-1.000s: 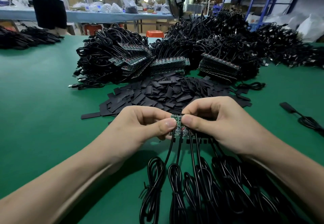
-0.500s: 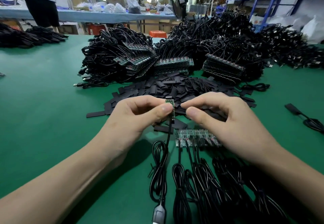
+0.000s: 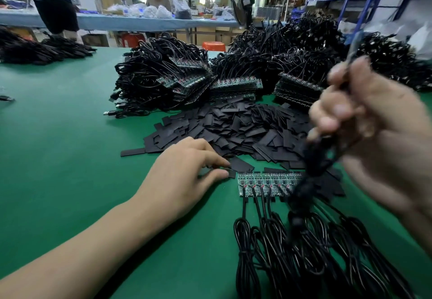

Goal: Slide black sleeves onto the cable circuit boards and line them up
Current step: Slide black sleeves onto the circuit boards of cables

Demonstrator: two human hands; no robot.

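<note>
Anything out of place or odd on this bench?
Nothing looks damaged or spilled. One stray sleeve lies apart, just left of the sleeve pile. The board row sits straight. The right hand and the cable it grips are motion-blurred, so their detail is unreadable.

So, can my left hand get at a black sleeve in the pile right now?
Probably yes. The left hand lies at the near edge of the sleeve pile, thumb and forefinger seemingly pinching a sleeve; the right hand holds its cable raised, out of the way.
</note>
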